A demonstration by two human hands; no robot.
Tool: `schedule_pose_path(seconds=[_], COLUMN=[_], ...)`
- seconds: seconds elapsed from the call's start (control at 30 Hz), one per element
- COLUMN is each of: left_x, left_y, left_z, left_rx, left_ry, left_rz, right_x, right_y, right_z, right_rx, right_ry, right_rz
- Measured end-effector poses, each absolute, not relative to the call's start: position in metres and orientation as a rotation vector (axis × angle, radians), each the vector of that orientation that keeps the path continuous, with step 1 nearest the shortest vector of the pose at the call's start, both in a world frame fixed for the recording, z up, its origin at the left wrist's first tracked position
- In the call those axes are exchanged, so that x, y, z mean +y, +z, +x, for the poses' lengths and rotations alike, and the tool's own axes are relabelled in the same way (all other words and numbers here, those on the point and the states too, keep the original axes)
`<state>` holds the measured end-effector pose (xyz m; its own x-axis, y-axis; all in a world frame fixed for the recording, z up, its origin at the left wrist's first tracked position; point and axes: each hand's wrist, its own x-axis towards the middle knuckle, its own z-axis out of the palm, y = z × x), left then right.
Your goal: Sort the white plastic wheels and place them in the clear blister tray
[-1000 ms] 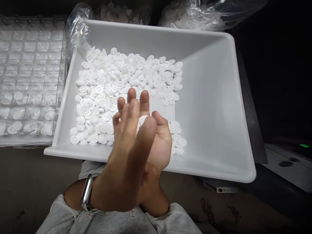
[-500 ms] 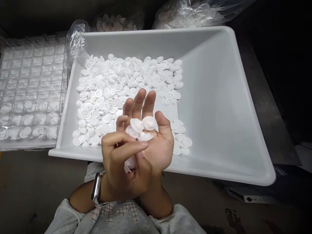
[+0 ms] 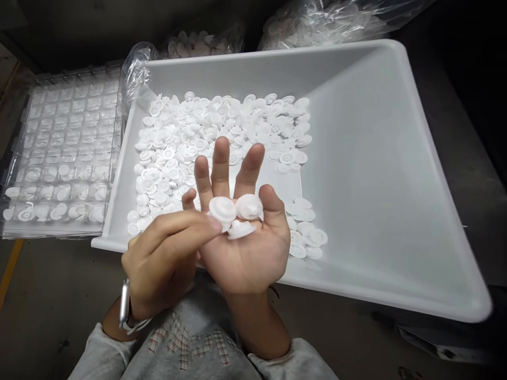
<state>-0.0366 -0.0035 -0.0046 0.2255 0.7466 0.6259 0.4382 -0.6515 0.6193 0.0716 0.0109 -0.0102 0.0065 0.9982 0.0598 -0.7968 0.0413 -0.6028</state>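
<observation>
while plaid lettering (image 3: pixel 184 345) is showing on the shirt, unreadable here, the right hand (image 3: pixel 251 258) is lying spread, palm up, at least three white discs (image 3: pixel 249 206) resting in it. one left hand (image 3: pixel 162 258), wearing one watch (image 3: pixel 124 303), is holding bent fingers against the leftmost; cannot tell whether pinching. uncounted heap is filling one grey bin's (image 3: pixel 368 158) left side.

Lower left: yellow stripe (image 3: pixel 10 270) on the dark floor (image 3: pixel 59 303). Lower centre: grey sweatshirt (image 3: pixel 158 365) bearing plaid lettering (image 3: pixel 183 345). Top, right of centre: filled clear bag (image 3: pixel 325 27).
</observation>
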Motion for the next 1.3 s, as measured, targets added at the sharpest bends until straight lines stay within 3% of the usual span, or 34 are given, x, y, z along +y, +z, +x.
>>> schedule_pose_path(seconds=[0.1,0.33,0.83,1.3], left_x=[0.002,0.002,0.006,0.019], left_y=[0.003,0.008,0.008,-0.007], left_z=[-0.030,-0.025,-0.036,-0.056], left_rx=[1.066,1.278,1.269,1.216], left_ry=[1.514,1.346,1.132,1.162], left_rz=[2.351,2.388,2.511,2.245], right_x=[0.010,0.009,0.006,0.022], right_y=[-0.012,-0.012,-0.005,-0.014], right_z=[0.071,0.072,0.071,0.086], right_rx=[-0.499,-0.482,-0.236,-0.304], right_ry=[1.485,1.519,1.519,1.634], right_rz=[-0.342,-0.338,-0.335,-0.938])
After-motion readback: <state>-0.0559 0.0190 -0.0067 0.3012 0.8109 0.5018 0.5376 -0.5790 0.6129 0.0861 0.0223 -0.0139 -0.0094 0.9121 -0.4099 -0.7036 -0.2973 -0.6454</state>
